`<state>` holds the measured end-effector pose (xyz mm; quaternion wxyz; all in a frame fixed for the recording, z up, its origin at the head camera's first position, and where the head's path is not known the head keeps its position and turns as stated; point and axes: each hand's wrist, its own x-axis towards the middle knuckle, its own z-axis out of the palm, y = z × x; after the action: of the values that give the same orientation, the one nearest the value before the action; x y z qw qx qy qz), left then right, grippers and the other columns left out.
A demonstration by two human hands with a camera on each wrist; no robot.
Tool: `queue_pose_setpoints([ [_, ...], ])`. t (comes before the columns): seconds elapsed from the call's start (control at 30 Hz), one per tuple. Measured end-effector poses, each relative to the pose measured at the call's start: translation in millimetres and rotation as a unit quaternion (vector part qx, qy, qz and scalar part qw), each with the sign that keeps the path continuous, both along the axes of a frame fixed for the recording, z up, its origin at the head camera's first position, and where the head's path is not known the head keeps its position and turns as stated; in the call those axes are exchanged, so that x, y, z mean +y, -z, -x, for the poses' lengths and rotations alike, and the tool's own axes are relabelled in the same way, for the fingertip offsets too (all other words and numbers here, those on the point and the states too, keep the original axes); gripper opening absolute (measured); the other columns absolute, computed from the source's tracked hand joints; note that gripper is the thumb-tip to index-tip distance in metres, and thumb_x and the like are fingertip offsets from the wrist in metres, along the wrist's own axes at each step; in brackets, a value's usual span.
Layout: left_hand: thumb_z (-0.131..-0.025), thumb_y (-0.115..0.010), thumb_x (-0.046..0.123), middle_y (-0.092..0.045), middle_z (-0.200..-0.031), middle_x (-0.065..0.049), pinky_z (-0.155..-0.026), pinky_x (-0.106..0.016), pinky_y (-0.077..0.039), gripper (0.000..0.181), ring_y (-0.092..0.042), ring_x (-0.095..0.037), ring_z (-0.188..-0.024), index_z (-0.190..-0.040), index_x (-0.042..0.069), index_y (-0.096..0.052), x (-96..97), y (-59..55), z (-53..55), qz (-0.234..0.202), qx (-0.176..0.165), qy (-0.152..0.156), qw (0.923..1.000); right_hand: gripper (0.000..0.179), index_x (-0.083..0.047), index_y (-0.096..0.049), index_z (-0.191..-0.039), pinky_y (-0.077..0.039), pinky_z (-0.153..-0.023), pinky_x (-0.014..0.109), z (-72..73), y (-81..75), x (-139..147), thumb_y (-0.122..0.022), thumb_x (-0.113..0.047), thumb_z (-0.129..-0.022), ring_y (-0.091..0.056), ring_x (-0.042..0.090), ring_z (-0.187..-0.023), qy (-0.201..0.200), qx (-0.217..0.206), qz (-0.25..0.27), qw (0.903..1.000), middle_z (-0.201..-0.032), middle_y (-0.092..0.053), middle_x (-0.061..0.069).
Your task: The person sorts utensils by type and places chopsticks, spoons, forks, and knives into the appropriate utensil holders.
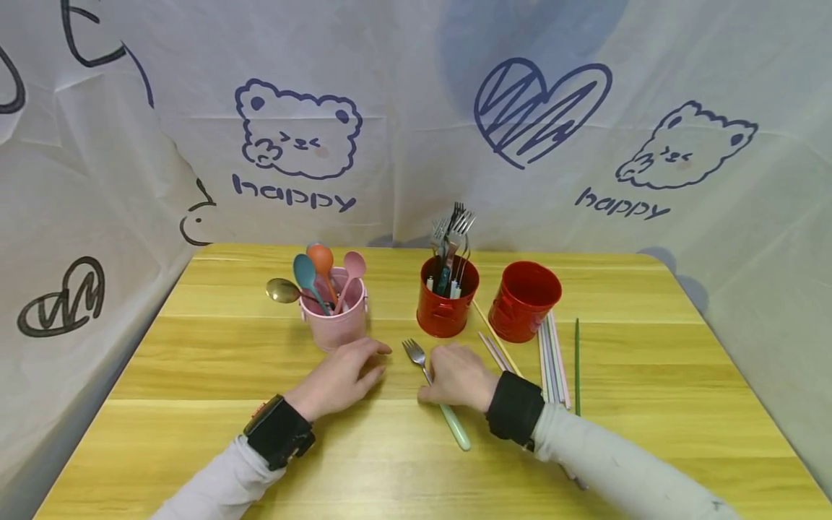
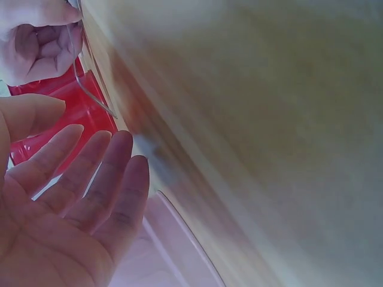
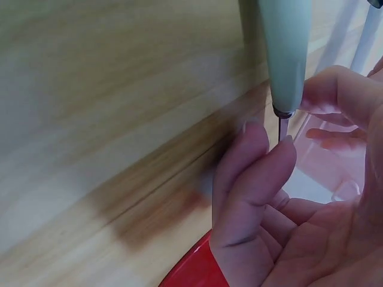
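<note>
A fork (image 1: 456,429) with a pale green handle and metal tines lies slantwise at the middle of the table. My right hand (image 1: 458,377) pinches it by the thin metal neck; in the right wrist view the thumb and fingertips meet just past the green handle (image 3: 286,57). Left of the fork, my left hand (image 1: 343,377) holds nothing, its fingers loosely extended in the left wrist view. Close behind that hand stands a pink bucket (image 1: 338,331) of spoons. Beyond the right hand, a red bucket (image 1: 442,318) holds several forks upright, tines up.
Another red bucket (image 1: 520,318), with nothing seen inside, stands at the right. Several pale chopsticks (image 1: 552,361) lie in front of it, with a green chopstick (image 1: 577,361) beside them and a yellow chopstick (image 1: 497,338) between the red buckets. A white cloth (image 1: 416,144) hangs behind the table.
</note>
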<state>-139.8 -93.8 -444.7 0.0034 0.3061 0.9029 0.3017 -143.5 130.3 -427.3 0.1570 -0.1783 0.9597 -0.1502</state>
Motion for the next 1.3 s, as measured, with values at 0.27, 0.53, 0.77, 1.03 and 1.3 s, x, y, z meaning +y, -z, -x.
queue_pose_setpoints([
  [0.27,-0.096,-0.064,0.009,-0.071,-0.117,-0.012,-0.094,-0.041,-0.057,0.026,-0.069,-0.023,-0.106,-0.121,0.002,-0.066,-1.3,0.7,-1.2,-0.003,-0.005,-0.002,1.0,0.044,-0.017,-0.044,-0.052,-0.021,-0.047,0.026,6.2,1.0,-9,-0.076,-0.027,-0.08,-0.032,0.012,-0.046,0.008,0.001,0.001,1.0,-0.051,-0.03,-0.007],
  [0.53,-0.096,-0.064,0.009,-0.071,-0.116,-0.011,-0.094,-0.041,-0.057,0.026,-0.069,-0.023,-0.106,-0.121,0.002,-0.066,-2.3,2.2,-1.6,-0.005,0.002,-0.004,1.0,0.042,-0.018,-0.042,-0.052,-0.024,-0.047,0.025,5.0,4.9,-8,-0.071,-0.017,-0.083,-0.034,0.012,-0.048,-0.003,0.018,0.021,0.9996,-0.052,-0.03,-0.007],
  [0.77,-0.096,-0.064,0.009,-0.072,-0.116,-0.011,-0.093,-0.04,-0.057,0.026,-0.069,-0.023,-0.105,-0.12,0.001,-0.066,-3.5,3.0,-1.1,-0.011,0.005,-0.003,0.9999,0.049,-0.019,-0.038,-0.05,-0.02,-0.047,0.023,-0.4,7.6,2,-0.066,-0.011,-0.089,-0.028,0.008,-0.045,-0.027,0.006,0.068,0.9973,-0.048,-0.024,-0.01],
  [1.03,-0.096,-0.064,0.01,-0.072,-0.115,-0.011,-0.092,-0.04,-0.057,0.025,-0.07,-0.024,-0.103,-0.12,0.001,-0.066,-3.6,3.2,-0.4,-0.009,0.006,-0.004,0.9999,0.046,-0.018,-0.043,-0.054,-0.023,-0.049,0.021,-3.6,9.8,14,-0.064,-0.014,-0.095,-0.033,0.008,-0.048,-0.023,-0.029,0.1,0.9943,-0.052,-0.032,-0.009],
  [1.3,-0.095,-0.064,0.009,-0.072,-0.113,-0.012,-0.09,-0.04,-0.058,0.026,-0.07,-0.024,-0.1,-0.119,0.0,-0.066,-3.3,3.5,0.6,-0.013,0.004,-0.002,0.9999,0.035,-0.014,-0.054,-0.062,-0.025,-0.054,0.018,-1.0,11.0,24,-0.067,-0.013,-0.095,-0.036,0.006,-0.054,-0.056,-0.044,0.147,0.9865,-0.056,-0.036,-0.009],
])
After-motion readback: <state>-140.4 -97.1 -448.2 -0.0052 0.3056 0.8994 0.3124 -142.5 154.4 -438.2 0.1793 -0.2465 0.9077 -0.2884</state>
